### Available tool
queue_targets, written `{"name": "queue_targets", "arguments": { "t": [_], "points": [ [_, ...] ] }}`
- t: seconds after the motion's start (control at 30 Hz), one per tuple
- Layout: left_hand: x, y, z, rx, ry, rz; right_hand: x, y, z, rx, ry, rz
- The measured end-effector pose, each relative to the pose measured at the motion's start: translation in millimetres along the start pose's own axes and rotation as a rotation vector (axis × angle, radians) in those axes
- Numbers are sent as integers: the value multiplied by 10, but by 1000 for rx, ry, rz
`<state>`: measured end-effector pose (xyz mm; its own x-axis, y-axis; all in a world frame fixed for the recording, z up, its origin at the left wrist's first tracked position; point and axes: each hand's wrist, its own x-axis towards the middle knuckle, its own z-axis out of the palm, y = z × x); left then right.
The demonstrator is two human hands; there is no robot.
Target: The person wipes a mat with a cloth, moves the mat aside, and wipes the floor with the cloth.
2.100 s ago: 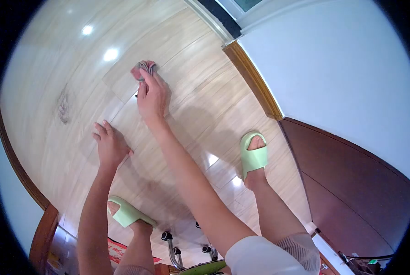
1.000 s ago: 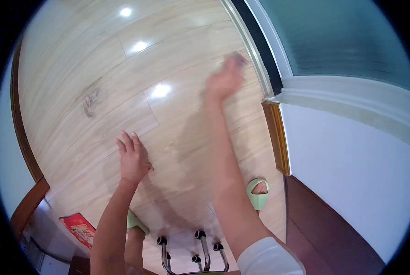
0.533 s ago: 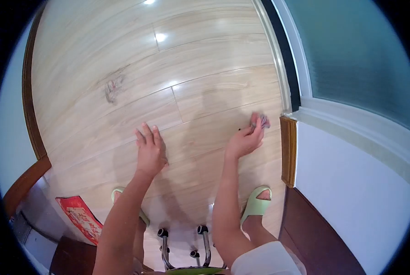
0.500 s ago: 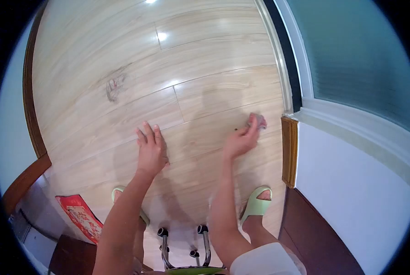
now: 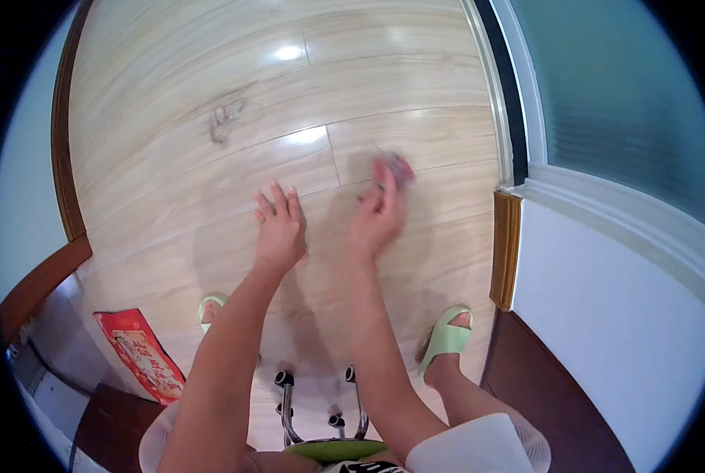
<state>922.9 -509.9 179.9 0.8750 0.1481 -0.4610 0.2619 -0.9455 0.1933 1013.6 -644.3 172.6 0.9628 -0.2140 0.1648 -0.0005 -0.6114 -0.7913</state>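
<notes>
My right hand [image 5: 381, 217] is closed on a small crumpled reddish-grey wad [image 5: 399, 171] at its fingertips. Motion blurs both, so what the wad is made of cannot be made out. To its left, my left hand [image 5: 281, 233] has its fingers spread and nothing in them, over the wood-look floor [image 5: 163, 205]. Whether that palm touches the floor is unclear. Farther out, up and left of my hands, a thin dark tangle that looks like hair [image 5: 225, 118] lies on the boards.
Light green slippers [image 5: 449, 335] are on my feet. Between my legs stands a stool with chrome legs and casters [image 5: 288, 394]. A red printed sheet [image 5: 141, 355] lies at lower left. A frosted sliding door [image 5: 620, 94] and wooden trim [image 5: 504, 251] border the right.
My right hand has swept left and away from me, carrying the wad closer to my left hand. The view has shifted slightly; my left hand keeps its spread pose.
</notes>
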Motion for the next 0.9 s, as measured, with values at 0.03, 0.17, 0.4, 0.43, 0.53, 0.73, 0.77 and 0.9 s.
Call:
{"name": "queue_targets", "arguments": {
  "t": [0.03, 0.17, 0.4, 0.43, 0.53, 0.73, 0.77, 0.9],
  "points": [
    [7, -19, 81, 27, 15, -6, -119, 149, -188, -155, 42, 24],
    [-31, -12, -93, -36, -37, -6, -469, 273, -242, -268, -60, 20],
    [-59, -122, 89, -16, 54, 29, -396, -68, 141, -363, -412, -114],
    [-49, -188, -2, -19, 62, 46, -314, -24, 124, -367, -464, -132],
    [190, -728, -386, -221, -460, 259, -242, 173, 279, -473, -521, -89],
    [-251, -1643, -1630, -268, -114, 166, -148, 76, 245, -538, -610, -133],
    [-334, -1696, -1858, -251, -128, 138, -149, 88, 264, -512, -592, -158],
    [-433, -1727, -2323, -175, -118, 142, -125, 239, 294, -467, -599, -172]
  ]
}}
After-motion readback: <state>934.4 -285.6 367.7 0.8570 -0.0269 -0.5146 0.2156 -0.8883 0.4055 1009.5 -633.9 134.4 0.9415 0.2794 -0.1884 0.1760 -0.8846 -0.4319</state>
